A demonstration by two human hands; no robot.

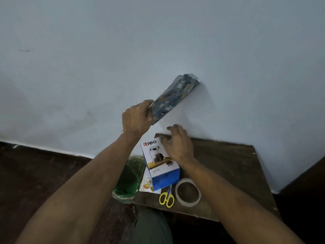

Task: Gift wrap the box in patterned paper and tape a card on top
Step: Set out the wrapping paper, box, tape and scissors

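Nearest on the dark wooden bench (228, 173) lie yellow-handled scissors (166, 198) and a clear tape ring (188, 192). Behind them stands the white-and-blue "treo" cardboard box (159, 166), with a green plastic bag (129, 180) to its left. The right hand (177, 143) rests open-fingered on the box's top. Farther, the left hand (136, 118) grips the rolled blue patterned paper (173, 99), raised against the pale wall (158, 41).

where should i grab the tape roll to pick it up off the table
Pinch the tape roll across its band from above, one finger inside the open centre and the thumb outside. It lies flat on the wooden table, so the ring's wall is the only raised part. Its right side is probably best, since the yellow scissors lie close on its left.
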